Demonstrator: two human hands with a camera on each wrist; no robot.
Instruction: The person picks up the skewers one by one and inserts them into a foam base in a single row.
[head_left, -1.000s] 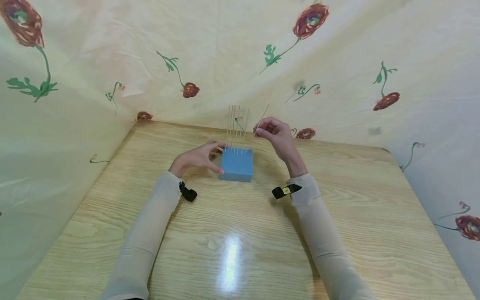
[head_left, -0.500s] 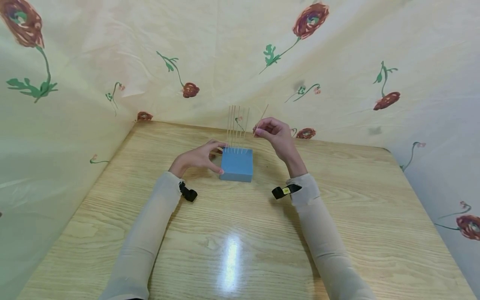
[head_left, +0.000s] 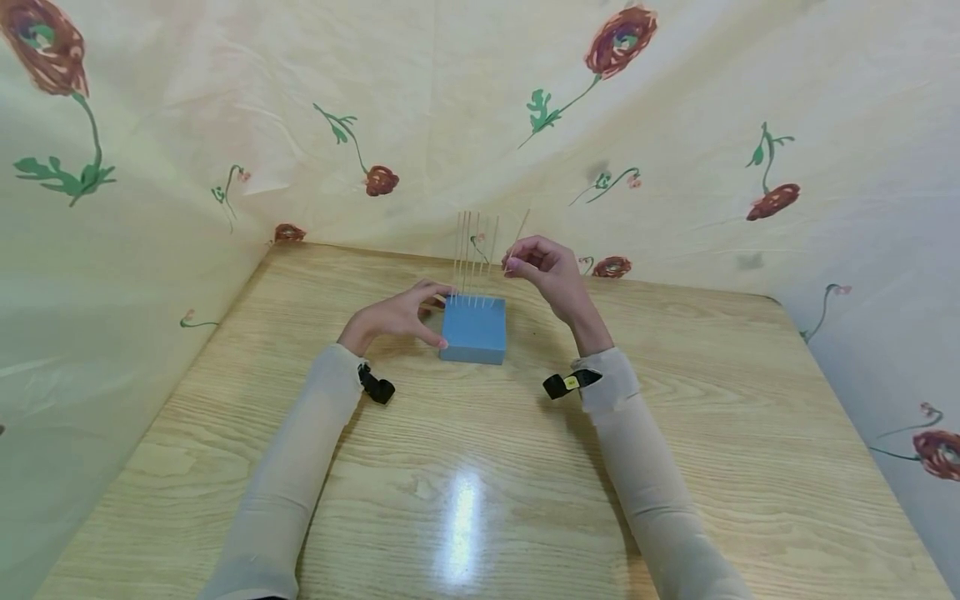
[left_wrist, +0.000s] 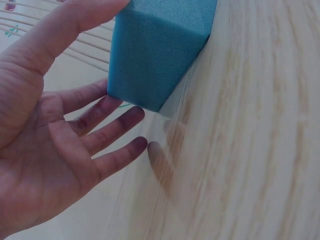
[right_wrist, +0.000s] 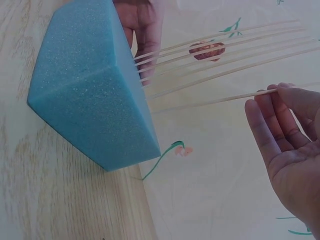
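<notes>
A blue foam block sits on the table, with several thin wooden sticks standing in a row along its far edge. My left hand holds the block at its left side, thumb at the near corner and index finger at the far one. In the left wrist view, the other fingers spread out beside the block. Up and to the right of the block, my right hand pinches one more wooden stick between thumb and fingers. That stick leans to the right, its lower end close to the rightmost standing stick.
The block rests on a wood-grain table that reflects a bright light near its front. A pale cloth printed with red flowers hangs behind and at both sides. Black straps with small cameras circle both wrists.
My right hand has drifted slightly left toward the standing sticks, carrying its stick along. The left hand and the block have stayed in place.
</notes>
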